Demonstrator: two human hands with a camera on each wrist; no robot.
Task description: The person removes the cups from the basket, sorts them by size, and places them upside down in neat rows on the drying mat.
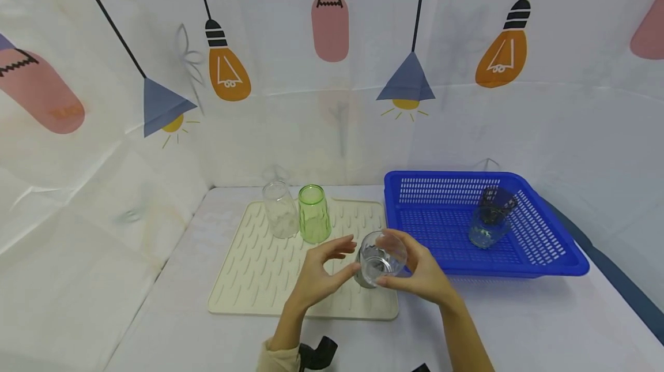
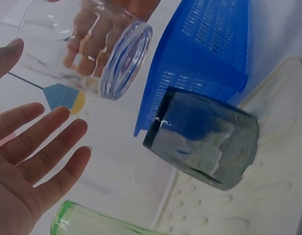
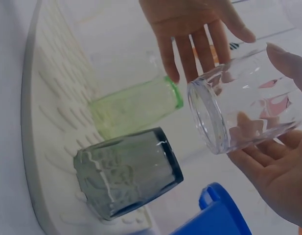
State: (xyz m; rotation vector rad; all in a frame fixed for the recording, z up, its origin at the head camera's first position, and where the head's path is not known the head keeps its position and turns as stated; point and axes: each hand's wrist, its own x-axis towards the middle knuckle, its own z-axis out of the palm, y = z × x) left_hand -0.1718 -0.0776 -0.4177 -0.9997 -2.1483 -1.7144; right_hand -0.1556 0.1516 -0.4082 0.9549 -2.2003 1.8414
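Right hand (image 1: 426, 271) gripping clear glass (image 1: 383, 258), left hand (image 1: 320, 274) spread, gray glass (image 1: 365, 282) mostly hidden in head view

Mat (image 1: 249, 285): on worktop (image 1: 171, 303)
Basket (image 1: 542, 239): right of mat
Basket glasses (image 1: 482, 236): right of mat, inside basket
Rear glasses (image 1: 314, 216): on mat's back part
Front glass (image 2: 204, 139): on mat's right front part
Held glass (image 1: 381, 265): in right hand (image 1: 422, 271), above mat's right part
Left hand (image 1: 321, 274): above mat

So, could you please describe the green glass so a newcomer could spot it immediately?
Find the cream mat left of the blue basket. Near its back edge stands the green glass, just right of a tall clear glass. No other glass shares its green colour.
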